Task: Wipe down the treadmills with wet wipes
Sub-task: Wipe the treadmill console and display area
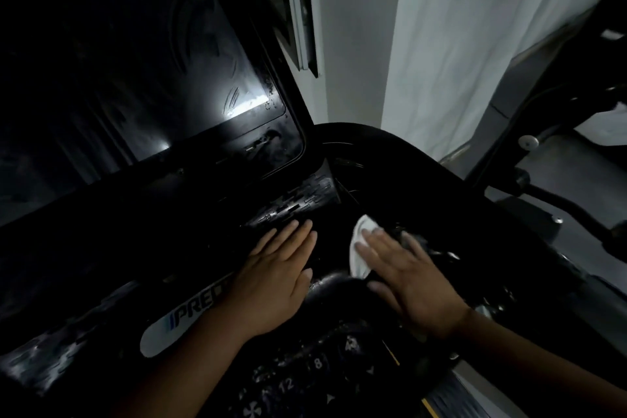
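Note:
The black treadmill console (203,220) fills the lower left of the head view, with its dark screen (135,78) above. My left hand (274,276) lies flat on the console beside a white logo plate (179,322), fingers straight. My right hand (407,276) presses a white wet wipe (359,248) flat against the console's right side, fingers extended over it. Only the wipe's left part shows beyond my fingers.
A keypad with numbers (305,373) sits below my hands. The curved black handlebar (390,149) runs behind the wipe. A white wall (475,61) and a window frame (302,10) stand beyond. Another machine's dark frame (543,112) is at the right.

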`<action>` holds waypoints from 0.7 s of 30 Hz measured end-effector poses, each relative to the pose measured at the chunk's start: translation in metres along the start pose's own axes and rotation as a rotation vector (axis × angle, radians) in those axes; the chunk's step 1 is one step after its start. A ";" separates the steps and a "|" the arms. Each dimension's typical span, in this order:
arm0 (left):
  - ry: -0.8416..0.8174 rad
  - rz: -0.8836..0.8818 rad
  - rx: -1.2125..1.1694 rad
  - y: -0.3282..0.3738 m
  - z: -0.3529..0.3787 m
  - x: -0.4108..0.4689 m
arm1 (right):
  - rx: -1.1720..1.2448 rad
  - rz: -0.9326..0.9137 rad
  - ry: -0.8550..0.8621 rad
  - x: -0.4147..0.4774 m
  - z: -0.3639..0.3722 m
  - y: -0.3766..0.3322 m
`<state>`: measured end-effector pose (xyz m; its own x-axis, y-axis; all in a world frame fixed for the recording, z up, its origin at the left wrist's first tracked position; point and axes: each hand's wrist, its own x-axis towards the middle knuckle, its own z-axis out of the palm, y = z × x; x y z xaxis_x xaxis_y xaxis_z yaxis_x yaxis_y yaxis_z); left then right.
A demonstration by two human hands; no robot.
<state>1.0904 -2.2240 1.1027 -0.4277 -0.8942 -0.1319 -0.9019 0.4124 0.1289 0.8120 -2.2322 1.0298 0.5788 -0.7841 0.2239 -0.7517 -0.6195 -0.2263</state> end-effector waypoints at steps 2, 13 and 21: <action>-0.007 0.073 0.021 0.005 -0.002 0.010 | 0.069 0.200 -0.011 0.010 -0.006 -0.010; -0.059 0.242 0.095 0.025 0.003 0.041 | 0.180 0.707 -0.016 0.009 -0.001 -0.041; -0.071 0.249 0.116 0.035 0.004 0.058 | 0.082 0.863 -0.010 0.009 -0.007 -0.021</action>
<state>1.0340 -2.2613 1.0955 -0.6369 -0.7499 -0.1791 -0.7674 0.6390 0.0533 0.8305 -2.2257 1.0430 -0.1809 -0.9813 -0.0659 -0.9043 0.1923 -0.3811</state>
